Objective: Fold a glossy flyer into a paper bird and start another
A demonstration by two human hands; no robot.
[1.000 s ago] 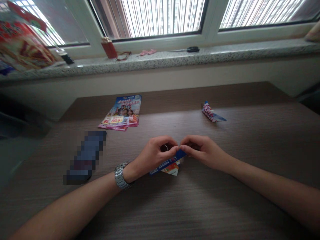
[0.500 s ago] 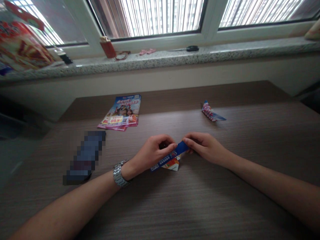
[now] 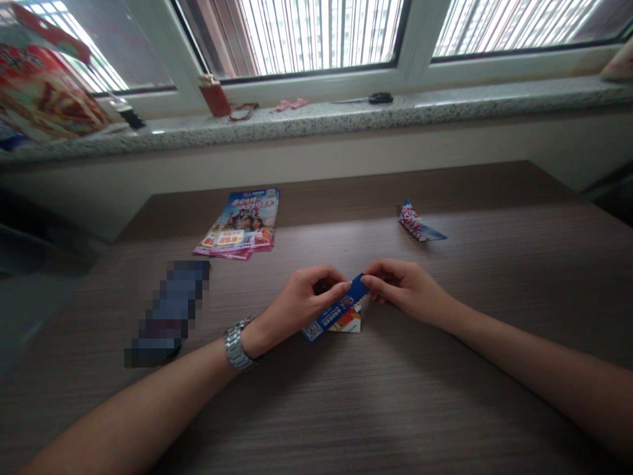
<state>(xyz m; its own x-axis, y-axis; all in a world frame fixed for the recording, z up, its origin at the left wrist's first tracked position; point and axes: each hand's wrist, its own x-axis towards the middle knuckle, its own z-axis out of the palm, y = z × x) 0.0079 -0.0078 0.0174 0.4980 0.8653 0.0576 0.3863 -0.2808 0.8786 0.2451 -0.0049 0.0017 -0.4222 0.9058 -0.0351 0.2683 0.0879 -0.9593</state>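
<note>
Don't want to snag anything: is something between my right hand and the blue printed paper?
Nothing visible: your right hand pinches the upper end of the blue printed paper, with your left hand holding it alongside. The folded piece lies farther back, apart from both.

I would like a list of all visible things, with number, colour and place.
table: 1, brown, centre
windowsill: 1, speckled grey, beyond table
window panes: 3, clear, above windowsill
bars: many, grey, outside
bag: 1, mainly red, windowsill left
small item: 1, black and pale, beside bag
container: 1, red, windowsill
cord: 1, brown, beside container
pink pieces: 2, pink, windowsill
tool: 1, black-handled, windowsill
edge object: 1, pale, windowsill right
flyers: uncountable stack, blue and pink, table left
pixelated object: 1, dark, table left
folded piece: 1, blue, red, white; table right
held paper: 1, blue, white, orange; front centre
wristwatch: 1, silver, left wrist
left hand: 1, bare, on held paper
right hand: 1, bare, on held paper
</note>
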